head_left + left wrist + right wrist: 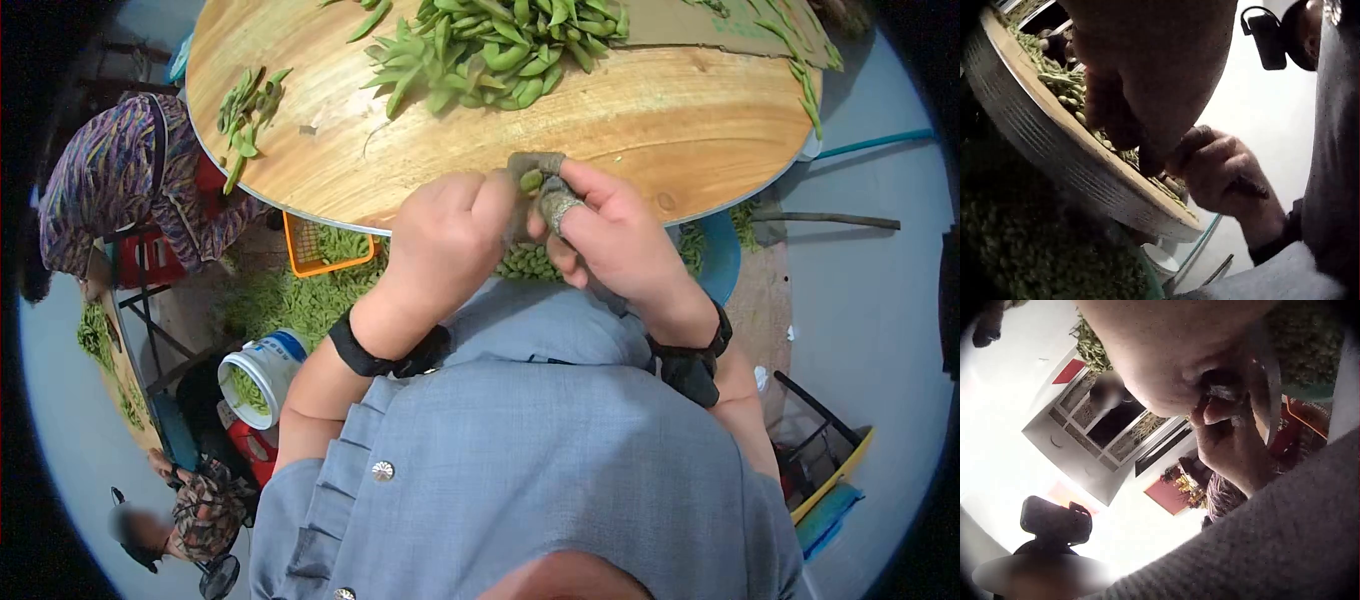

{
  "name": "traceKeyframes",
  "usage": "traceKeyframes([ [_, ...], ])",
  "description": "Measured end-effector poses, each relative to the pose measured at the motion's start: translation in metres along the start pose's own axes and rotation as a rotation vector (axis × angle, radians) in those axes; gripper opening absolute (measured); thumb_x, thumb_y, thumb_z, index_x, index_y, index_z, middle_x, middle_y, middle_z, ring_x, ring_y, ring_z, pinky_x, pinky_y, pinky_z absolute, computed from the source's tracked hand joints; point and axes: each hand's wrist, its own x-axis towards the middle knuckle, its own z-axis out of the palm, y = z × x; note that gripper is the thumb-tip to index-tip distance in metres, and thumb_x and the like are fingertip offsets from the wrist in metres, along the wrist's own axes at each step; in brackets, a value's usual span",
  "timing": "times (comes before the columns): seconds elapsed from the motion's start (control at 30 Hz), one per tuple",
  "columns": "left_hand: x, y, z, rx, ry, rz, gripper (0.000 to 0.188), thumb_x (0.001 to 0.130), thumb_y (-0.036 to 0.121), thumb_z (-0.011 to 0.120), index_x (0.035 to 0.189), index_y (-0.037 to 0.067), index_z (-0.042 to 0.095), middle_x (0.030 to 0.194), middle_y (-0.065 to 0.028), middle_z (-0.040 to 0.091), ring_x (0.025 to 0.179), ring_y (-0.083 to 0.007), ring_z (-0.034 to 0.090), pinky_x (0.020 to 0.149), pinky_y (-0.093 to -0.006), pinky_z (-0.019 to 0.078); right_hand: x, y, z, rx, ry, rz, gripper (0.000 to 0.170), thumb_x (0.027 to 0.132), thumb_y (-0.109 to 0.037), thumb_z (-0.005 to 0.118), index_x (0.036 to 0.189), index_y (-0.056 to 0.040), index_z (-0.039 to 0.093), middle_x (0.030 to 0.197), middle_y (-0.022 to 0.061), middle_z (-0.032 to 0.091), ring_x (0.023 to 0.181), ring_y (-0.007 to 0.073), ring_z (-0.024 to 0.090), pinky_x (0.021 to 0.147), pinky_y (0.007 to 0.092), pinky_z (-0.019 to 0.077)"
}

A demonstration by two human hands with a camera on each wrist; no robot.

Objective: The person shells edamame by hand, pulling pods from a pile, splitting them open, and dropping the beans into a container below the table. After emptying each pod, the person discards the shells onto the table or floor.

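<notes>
A green pod (531, 181) lies between the hands over the near edge of the round wooden table (450, 150). The right hand (620, 230) pinches it, with grey coverings on thumb and index finger. Against it, the left hand (450, 225) is bent inward, its fingertips blurred and partly hidden; its grip cannot be made out. Both hands also meet in the left wrist view, the left one (1154, 75) large and dark beside the right (1225, 175). A heap of green pods (490, 55) lies farther back on the table.
Stems with pods (245, 115) lie at the table's left, cardboard (720, 25) at the back right. Below stand an orange basket (298, 262), a white bucket (262, 385) and a blue tub (722, 255). Two other people sit at the left.
</notes>
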Motion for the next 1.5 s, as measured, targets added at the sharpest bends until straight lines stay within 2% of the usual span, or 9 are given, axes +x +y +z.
traceKeyframes([
  [0.3,-0.004,-0.007,0.01,-0.406,0.03,-0.116,0.014,0.083,0.009,0.058,0.095,0.002,0.059,0.072,-0.0098,0.059,0.064,-0.0229,0.059,0.056,-0.0302,0.0472,-0.001,0.01,-0.008,-0.075,0.075,-0.073,0.034,0.087,-0.001,0.038,0.115,-0.0049,0.056,0.08,-0.0004,0.059,0.053,0.0035,0.047,0.043,0.0181,0.0382],
  [0.37,-0.006,-0.009,0.002,-1.343,-0.348,-0.723,0.015,0.086,0.007,0.054,0.098,0.001,0.06,0.077,-0.0053,0.061,0.067,-0.0169,0.057,0.059,-0.0287,0.0464,-0.001,0.014,-0.015,0.038,0.007,0.01,0.032,0.087,-0.002,0.038,0.113,-0.0051,0.057,0.08,-0.0004,0.059,0.053,0.0039,0.047,0.042,0.0184,0.036],
  [0.5,-0.007,-0.005,-0.004,-1.42,-0.41,-0.827,0.016,0.088,0.007,0.052,0.1,0.0,0.06,0.078,-0.0018,0.059,0.069,-0.0125,0.055,0.061,-0.0281,0.0461,-0.007,0.012,-0.023,0.022,-0.065,0.031,0.027,0.087,-0.004,0.044,0.111,-0.0054,0.057,0.079,-0.0009,0.058,0.053,0.0023,0.045,0.043,0.018,0.0337],
  [0.67,-0.002,0.005,-0.007,-0.765,-0.358,-0.282,0.026,0.084,-0.001,0.047,0.107,-0.002,0.058,0.081,-0.0039,0.06,0.066,-0.0118,0.056,0.063,-0.0255,0.0472,0.008,0.027,-0.032,-0.635,0.188,-0.301,0.019,0.08,-0.016,0.062,0.089,0.0005,0.058,0.08,0.0108,0.063,0.065,0.0204,0.06,0.06,0.0345,0.0486],
  [0.87,-0.007,0.001,-0.011,-1.109,-0.396,-0.573,0.034,0.089,0.0,0.045,0.122,-0.002,0.052,0.088,-0.0037,0.062,0.073,-0.0105,0.058,0.066,-0.026,0.049,-0.006,0.014,-0.025,-1.063,0.311,-0.571,0.022,0.07,-0.018,0.064,0.08,-0.0002,0.057,0.075,0.0202,0.058,0.074,0.0357,0.059,0.064,0.0409,0.048],
  [1.1,-0.012,0.002,0.003,-0.712,-0.055,-0.428,0.037,0.082,-0.005,0.047,0.119,0.0,0.049,0.08,-0.0148,0.061,0.069,-0.0218,0.061,0.063,-0.0315,0.0484,-0.011,0.026,-0.027,-1.072,0.33,-0.692,0.023,0.071,-0.016,0.066,0.088,-0.0018,0.061,0.072,0.018,0.057,0.072,0.0369,0.057,0.065,0.0434,0.0475],
  [1.3,-0.004,0.01,-0.013,-1.283,-0.26,-0.499,0.039,0.092,0.005,0.045,0.13,0.002,0.039,0.078,-0.0011,0.055,0.07,-0.0079,0.052,0.064,-0.0231,0.0432,-0.002,0.013,-0.018,-0.166,-0.012,-0.03,0.017,0.087,-0.017,0.063,0.096,-0.0023,0.062,0.068,-0.0012,0.059,0.055,0.0023,0.052,0.043,0.016,0.041],
  [1.43,-0.014,-0.009,-0.016,-1.542,-0.346,-0.534,0.041,0.092,0.006,0.047,0.132,0.002,0.038,0.085,-0.0021,0.058,0.073,-0.0081,0.053,0.063,-0.023,0.0435,0.005,0.012,-0.026,-0.183,-0.083,0.086,0.016,0.084,-0.017,0.065,0.092,-0.0029,0.064,0.065,0.0011,0.058,0.057,0.0051,0.054,0.047,0.0222,0.0442],
  [1.5,-0.015,-0.01,-0.028,-1.309,-0.192,-0.668,0.041,0.092,0.007,0.049,0.132,0.003,0.04,0.084,-0.0031,0.061,0.07,-0.0076,0.054,0.061,-0.0233,0.0439,0.01,0.018,-0.028,-0.747,-0.087,-0.234,0.015,0.079,-0.017,0.066,0.086,-0.0032,0.064,0.062,0.0072,0.057,0.057,0.0165,0.057,0.053,0.0321,0.0468],
])
